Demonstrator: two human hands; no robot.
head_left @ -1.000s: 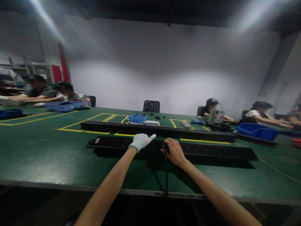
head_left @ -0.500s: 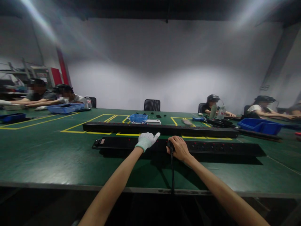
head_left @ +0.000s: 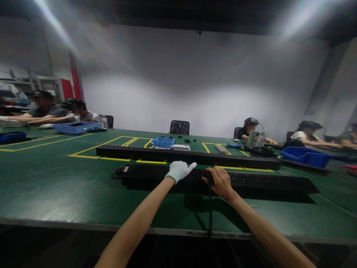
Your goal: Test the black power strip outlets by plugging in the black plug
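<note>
A long black power strip (head_left: 259, 181) with a row of sockets and small red lights lies along the near side of the green table. My left hand (head_left: 179, 171), in a white glove, grips it near the middle. Its fingers go over the far edge and its thumb sticks out to the right. My bare right hand (head_left: 221, 181) is closed around a black plug (head_left: 209, 179) at the strip's top face. How deep the plug sits in a socket is hidden by the fingers. From the plug a black cable (head_left: 210, 212) hangs over the table's front edge.
A second long power strip (head_left: 134, 152) lies parallel behind the first. Beyond it are a small blue basket (head_left: 163, 142) and a white box (head_left: 181, 147). A blue bin (head_left: 305, 156) stands right, a blue tray (head_left: 76, 127) left. Co-workers sit at both sides.
The near power strip has shifted slightly to the right, and both my hands with it. My right hand still holds the plug. The view has tilted a little.
</note>
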